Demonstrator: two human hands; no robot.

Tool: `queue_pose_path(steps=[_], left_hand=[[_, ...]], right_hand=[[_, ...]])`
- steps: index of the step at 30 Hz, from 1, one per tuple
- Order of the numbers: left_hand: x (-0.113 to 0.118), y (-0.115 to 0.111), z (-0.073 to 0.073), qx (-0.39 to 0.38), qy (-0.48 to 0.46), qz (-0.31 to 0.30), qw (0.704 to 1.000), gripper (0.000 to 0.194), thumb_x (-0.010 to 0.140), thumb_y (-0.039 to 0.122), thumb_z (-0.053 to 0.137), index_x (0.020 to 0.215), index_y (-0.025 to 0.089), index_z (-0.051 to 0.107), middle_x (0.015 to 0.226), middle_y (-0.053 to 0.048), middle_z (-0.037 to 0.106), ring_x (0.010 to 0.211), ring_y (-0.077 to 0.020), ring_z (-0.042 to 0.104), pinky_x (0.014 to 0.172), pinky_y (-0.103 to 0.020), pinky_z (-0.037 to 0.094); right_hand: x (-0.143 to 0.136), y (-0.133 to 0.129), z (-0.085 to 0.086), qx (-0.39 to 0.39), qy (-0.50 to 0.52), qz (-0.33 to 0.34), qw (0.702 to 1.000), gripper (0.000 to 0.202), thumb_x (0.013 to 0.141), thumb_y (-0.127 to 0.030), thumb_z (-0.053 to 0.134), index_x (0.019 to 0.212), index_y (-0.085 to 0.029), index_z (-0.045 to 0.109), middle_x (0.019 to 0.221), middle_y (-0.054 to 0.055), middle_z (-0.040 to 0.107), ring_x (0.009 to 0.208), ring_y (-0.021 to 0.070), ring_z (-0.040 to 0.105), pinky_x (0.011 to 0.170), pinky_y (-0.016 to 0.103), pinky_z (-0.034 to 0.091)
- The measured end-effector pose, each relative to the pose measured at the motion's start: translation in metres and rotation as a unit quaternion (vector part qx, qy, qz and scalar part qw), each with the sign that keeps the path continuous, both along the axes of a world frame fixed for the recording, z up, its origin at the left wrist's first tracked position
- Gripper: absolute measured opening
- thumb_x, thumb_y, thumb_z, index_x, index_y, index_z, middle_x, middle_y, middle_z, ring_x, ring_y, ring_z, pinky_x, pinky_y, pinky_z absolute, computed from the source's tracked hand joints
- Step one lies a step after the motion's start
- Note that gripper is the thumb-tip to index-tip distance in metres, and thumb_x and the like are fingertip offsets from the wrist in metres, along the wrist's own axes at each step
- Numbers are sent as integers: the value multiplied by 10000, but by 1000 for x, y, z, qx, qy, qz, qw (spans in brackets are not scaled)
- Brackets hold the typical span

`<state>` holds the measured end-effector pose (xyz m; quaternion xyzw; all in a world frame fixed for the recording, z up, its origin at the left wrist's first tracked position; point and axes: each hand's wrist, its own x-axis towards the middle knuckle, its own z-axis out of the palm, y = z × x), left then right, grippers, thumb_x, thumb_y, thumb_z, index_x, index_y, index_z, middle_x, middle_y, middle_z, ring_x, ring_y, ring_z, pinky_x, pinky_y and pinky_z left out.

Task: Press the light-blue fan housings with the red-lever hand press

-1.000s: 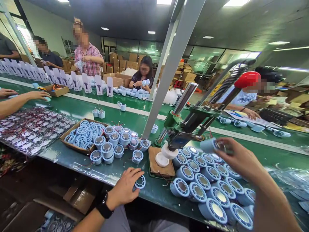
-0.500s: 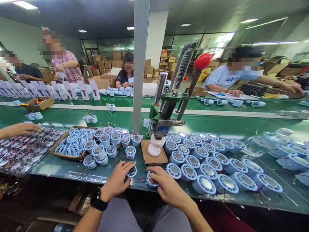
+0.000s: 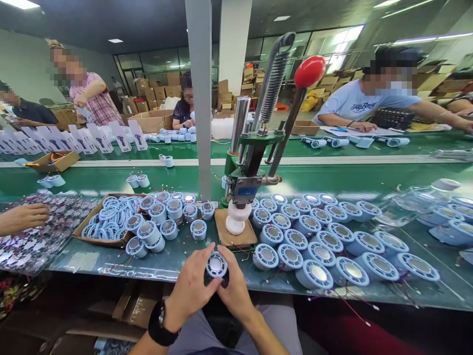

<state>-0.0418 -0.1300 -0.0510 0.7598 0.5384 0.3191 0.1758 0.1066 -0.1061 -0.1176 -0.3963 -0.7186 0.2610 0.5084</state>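
My left hand (image 3: 194, 281) and my right hand (image 3: 235, 283) are closed around one round light-blue housing (image 3: 216, 265) at the front edge of the bench. A silver disc sits in the middle of its slotted top, facing up. My thumbs meet on the near side; the housing's lower part is hidden by my hands. Just behind it stands a green hand press (image 3: 246, 172) with a red knob (image 3: 309, 71) on its lever. The press's white round pads (image 3: 237, 218) rest over a brown board (image 3: 227, 240). Many similar housings (image 3: 314, 273) stand in rows to the right.
Left of the press are more housings (image 3: 169, 229) and a cardboard tray (image 3: 107, 241) of light-blue rings. Another person's hand (image 3: 27, 219) is over a pile of small parts at far left. A grey post (image 3: 199, 98) rises behind the bench. Co-workers sit and stand across the conveyor.
My hands were apart, each at a separate housing near the bench edge. They have come together around one housing. The view has shifted slightly.
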Motion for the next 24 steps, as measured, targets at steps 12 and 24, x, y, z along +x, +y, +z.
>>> queue_pose_path(steps=[12,24], left_hand=[[15,-2,-3,-88,-62,92,990,658,766,139,629,1398,208,457,1333,-106,576,1249,-285,528,1097,-491,436],[24,-8,-12,-77,-121,126,982,713,761,106,588,1431,270,406,1323,-82,579,1245,-280,515,1100,-512,411]], right_hand=[[3,-2,-13,-48,-1,-31,998,617,762,-166,610,1365,-166,480,1300,132,620,1185,235,630,1017,375,536],[3,-3,-6,-76,-38,10,996,695,807,-162,563,1480,-164,391,1315,134,616,1191,241,629,994,364,550]])
